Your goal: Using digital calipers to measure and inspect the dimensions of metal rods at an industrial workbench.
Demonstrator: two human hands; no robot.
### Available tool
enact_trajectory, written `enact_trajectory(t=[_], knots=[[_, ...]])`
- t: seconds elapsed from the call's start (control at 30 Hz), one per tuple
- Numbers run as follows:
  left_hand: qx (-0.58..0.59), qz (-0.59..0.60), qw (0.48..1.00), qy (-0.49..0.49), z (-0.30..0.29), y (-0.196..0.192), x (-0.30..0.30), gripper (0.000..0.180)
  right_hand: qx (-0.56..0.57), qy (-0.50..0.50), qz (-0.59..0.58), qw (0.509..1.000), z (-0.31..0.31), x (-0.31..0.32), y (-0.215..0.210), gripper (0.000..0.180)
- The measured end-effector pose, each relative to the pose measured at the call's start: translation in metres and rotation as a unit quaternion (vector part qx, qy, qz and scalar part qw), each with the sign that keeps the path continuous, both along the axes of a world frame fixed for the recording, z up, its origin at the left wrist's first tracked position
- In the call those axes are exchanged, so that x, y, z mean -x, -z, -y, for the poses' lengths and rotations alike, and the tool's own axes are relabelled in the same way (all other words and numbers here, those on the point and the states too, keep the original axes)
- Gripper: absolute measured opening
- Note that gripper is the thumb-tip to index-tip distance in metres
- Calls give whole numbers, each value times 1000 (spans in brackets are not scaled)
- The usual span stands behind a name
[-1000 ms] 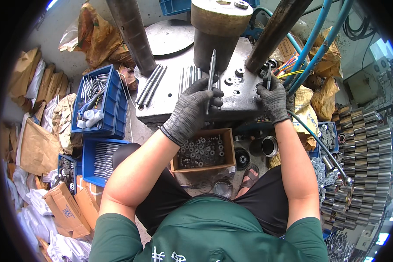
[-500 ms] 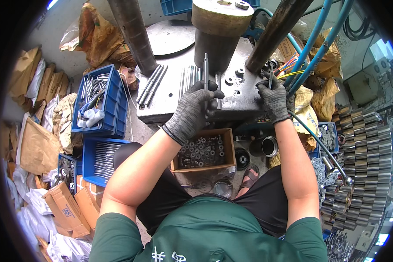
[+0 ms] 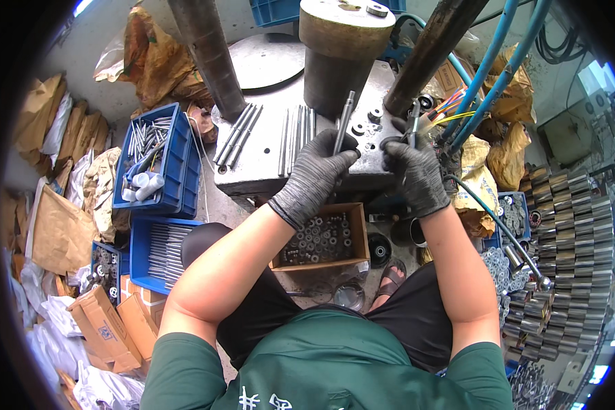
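My left hand (image 3: 319, 172), in a dark grey work glove, is closed around a slim metal rod (image 3: 345, 121). The rod stands up from my fist and leans to the right. To its right, my right hand (image 3: 419, 174), gloved alike, grips a narrow metal tool (image 3: 415, 125) pointing upward; its exact kind I cannot make out. Both hands are over the front edge of a thick steel plate (image 3: 266, 116), apart from each other. Bare metal rods (image 3: 296, 140) lie side by side left of my left hand. Farther left are darker-banded rods (image 3: 238, 137). Small black rings (image 3: 374, 115) sit between and beyond the hands.
A heavy steel cylinder (image 3: 342, 72) rises behind the hands, between two dark columns (image 3: 212, 58). Below the plate is a cardboard box (image 3: 321, 263) of small metal rings. Blue bins (image 3: 184, 164) of rods stand left. Blue hoses (image 3: 502, 75) and stacked metal tubes (image 3: 574, 239) are right.
The rod in my left hand has tipped from upright toward the right. My right hand has come left and nearer to me with its tool, narrowing the gap between the hands.
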State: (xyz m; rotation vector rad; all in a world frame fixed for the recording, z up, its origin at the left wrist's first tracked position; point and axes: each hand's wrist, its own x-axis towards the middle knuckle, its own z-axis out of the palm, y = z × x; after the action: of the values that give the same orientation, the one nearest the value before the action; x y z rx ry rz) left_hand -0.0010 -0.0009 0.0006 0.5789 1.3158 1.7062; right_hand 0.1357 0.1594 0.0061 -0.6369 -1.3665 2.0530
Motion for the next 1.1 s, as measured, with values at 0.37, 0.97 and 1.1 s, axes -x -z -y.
enact_trajectory(t=[0.37, 0.97, 1.1], knots=[[-54, -49, 997, 26, -4, 1, -21, 19, -4, -50, 36, 998, 35, -14, 0, 51], [-15, 213, 977, -22, 2, -3, 13, 10, -730, 19, 179, 659, 27, -45, -33, 50], [-40, 198, 979, -28, -1, 8, 11, 8, -721, 19, 169, 671, 28, -42, -35, 47]])
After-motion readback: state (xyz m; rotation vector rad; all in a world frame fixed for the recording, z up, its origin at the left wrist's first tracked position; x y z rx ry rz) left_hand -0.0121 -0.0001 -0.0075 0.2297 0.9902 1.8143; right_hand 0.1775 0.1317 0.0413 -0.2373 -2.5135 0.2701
